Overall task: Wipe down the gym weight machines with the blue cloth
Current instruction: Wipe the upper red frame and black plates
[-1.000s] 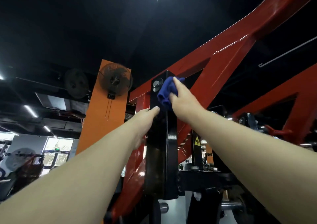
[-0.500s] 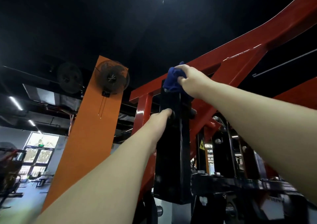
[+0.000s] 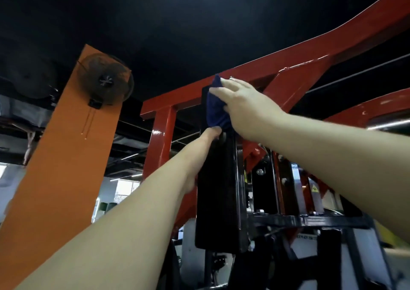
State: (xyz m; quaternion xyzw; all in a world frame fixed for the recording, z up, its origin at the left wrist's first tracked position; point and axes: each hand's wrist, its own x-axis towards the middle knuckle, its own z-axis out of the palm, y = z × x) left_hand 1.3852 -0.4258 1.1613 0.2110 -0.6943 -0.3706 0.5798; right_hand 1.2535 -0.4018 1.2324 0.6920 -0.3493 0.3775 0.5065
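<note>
Two bare hands raised against black upright post (image 3: 218, 192) of red-framed weight machine (image 3: 295, 67). Right hand (image 3: 246, 105), fingers spread nearly flat, presses blue cloth (image 3: 216, 110) onto top of post. Left hand (image 3: 203, 147) rests on post's left edge just below cloth; finger curl hidden, grip cannot be told. Cloth looks soft, light, bunched; likely slides under palm pressure, best held flat across its middle. Post looks rigid, glossy, probably slick. Orange pillar (image 3: 66, 156) with wall fan (image 3: 105, 81) at left.
</note>
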